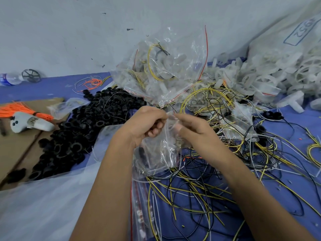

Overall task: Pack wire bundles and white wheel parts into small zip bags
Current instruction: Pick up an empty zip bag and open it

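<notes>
Wires (pixel 205 185) strewn on blue tabletop (pixel 286 129) w/ grey wall (pixel 69 32) behind.

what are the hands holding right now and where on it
Both the left hand and right hand pinch a small clear zip bag at its top edge; the bag hangs below them.

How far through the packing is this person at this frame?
Done: a heap of filled zip bags behind the hands. In hand: left hand and right hand pinch the top of one small zip bag. Left: loose wires and white wheel parts.
</notes>
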A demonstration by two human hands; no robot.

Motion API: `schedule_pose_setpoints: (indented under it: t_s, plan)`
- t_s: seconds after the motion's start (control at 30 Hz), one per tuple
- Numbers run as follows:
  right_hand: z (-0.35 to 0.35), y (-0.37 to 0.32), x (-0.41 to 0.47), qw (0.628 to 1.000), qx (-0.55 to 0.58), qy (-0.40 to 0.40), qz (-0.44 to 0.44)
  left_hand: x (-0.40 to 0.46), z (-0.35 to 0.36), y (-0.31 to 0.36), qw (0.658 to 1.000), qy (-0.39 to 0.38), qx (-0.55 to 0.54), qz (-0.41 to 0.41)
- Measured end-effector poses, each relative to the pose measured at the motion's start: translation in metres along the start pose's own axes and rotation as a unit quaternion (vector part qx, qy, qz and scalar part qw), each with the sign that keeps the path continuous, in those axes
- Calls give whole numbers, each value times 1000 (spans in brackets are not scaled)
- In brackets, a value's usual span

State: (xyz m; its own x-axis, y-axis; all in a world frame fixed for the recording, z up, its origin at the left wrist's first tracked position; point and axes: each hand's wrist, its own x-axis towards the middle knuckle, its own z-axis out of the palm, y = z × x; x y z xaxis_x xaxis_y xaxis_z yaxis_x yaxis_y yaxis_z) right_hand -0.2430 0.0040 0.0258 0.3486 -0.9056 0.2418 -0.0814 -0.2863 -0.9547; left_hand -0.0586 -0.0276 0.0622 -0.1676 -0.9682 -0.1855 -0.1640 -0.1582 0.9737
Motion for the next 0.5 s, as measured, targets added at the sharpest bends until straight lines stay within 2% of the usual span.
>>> schedule_pose_setpoints:
  t_s: [0.03,0.1,0.3,0.4,0.43,0.5]
  plan:
    - [-1,-2,-1,998,37,-41,15,-1,-1,1,1000,2,-2,-1]
    - [-2,-3,-1,997,13,-80,7,-3,-4,4,1000,5,-8,-4]
    - [14,10,0,990,-132,19,33,-12,4,17,997,-74,-21,10]
    - [19,14,2,944,-324,66,-17,-12,23,22,993,-119,-2,18]
    - [20,13,2,941,-329,72,-42,-12,29,24,991,-133,5,20]
    - [17,11,1,961,-261,56,-74,-12,36,26,988,-149,13,24]
